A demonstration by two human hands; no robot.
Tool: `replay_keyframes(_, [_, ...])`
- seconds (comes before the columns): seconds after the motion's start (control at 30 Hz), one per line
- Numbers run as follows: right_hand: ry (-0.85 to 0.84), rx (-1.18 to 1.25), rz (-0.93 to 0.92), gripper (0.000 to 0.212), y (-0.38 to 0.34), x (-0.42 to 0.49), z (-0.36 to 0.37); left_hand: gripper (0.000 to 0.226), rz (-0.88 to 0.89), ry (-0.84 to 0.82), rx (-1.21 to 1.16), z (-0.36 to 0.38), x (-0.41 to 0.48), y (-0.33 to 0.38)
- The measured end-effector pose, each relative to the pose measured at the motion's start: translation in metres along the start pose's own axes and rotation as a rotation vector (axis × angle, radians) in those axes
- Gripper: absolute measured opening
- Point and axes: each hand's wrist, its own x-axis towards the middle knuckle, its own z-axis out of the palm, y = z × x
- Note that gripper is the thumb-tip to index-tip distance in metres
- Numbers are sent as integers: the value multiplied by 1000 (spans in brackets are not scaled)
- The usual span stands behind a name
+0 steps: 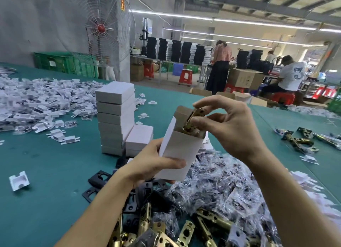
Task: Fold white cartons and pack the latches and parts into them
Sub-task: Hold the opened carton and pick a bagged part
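Observation:
My left hand (pixel 153 163) grips an upright white carton (pixel 180 151) around its lower half, its top flap open. My right hand (pixel 227 125) pinches a brass latch (pixel 192 120) that stands partly inside the carton's open mouth. Loose brass latches (pixel 186 232) lie near the table's front edge, beside black strike plates (pixel 97 178) and a heap of small clear bags of parts (pixel 221 184).
A tall stack of closed white cartons (pixel 115 115) and a shorter stack (pixel 139 139) stand behind the held carton. White plastic inserts (pixel 40 101) are heaped at the left on the green table (pixel 46 173). More latches (pixel 299 139) lie at the right. People work at far benches.

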Motion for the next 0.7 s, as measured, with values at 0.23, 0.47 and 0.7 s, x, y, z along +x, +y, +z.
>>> replay_keyframes(0.23, [-155, -149, -2, 14, 5, 4, 0, 41, 16, 49, 7, 4, 0, 1])
replay_keyframes(0.47, [-189, -224, -57, 9, 3, 8, 7, 38, 13, 47, -65, 2, 0, 3])
replay_keyframes(0.7, [26, -285, -39, 13, 15, -4, -8, 48, 37, 123, -186, 0, 0, 6])
